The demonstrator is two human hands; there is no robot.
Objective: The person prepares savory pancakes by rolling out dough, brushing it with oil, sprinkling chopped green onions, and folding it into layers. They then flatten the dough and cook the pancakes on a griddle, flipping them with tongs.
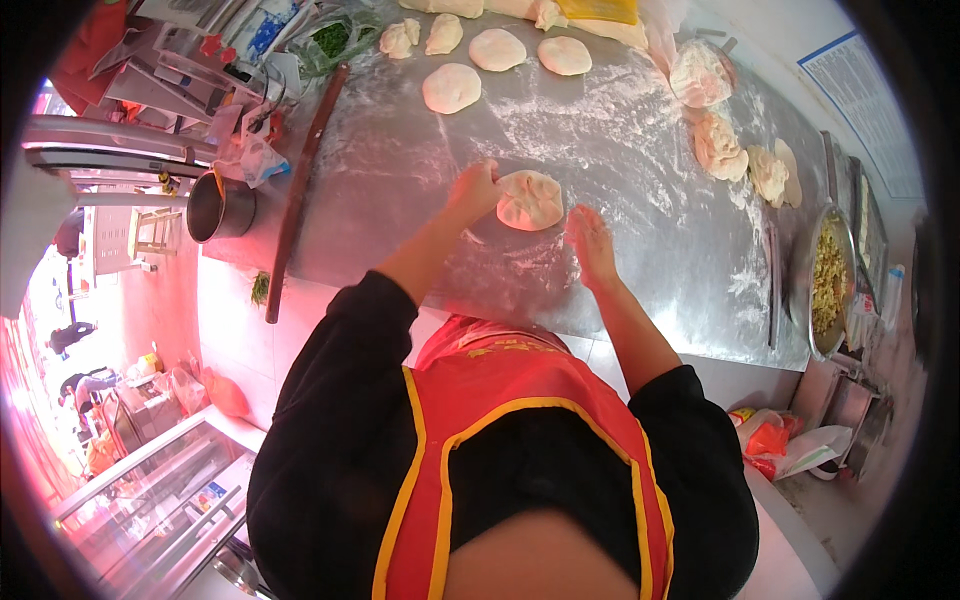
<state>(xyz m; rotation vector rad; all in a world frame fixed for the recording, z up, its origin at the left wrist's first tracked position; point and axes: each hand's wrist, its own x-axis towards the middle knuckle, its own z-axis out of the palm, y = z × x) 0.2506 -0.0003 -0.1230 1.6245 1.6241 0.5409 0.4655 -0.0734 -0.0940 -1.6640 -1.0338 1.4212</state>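
Note:
A round, flattened piece of dough [529, 200] with dents and folds on top lies on the floured metal worktop [375, 217] in front of me. At its left edge is my left hand [477, 187], fingers curled; whether they pinch the dough is hard to see. Just off the lower right side of the dough, my right hand [591, 244] is held on edge, empty, with flour on it. Farther back rest several smooth dough rounds, among them a left one [451, 88], a middle one [497, 50] and a right one [565, 56].
A long wooden rod [307, 191] lies along the worktop's left side, near a dark pot [220, 208]. To the right are rough dough lumps [718, 146], a floury bowl [702, 73] and a metal bowl of chopped filling [829, 277]. Bagged greens [334, 36] sit at the back left.

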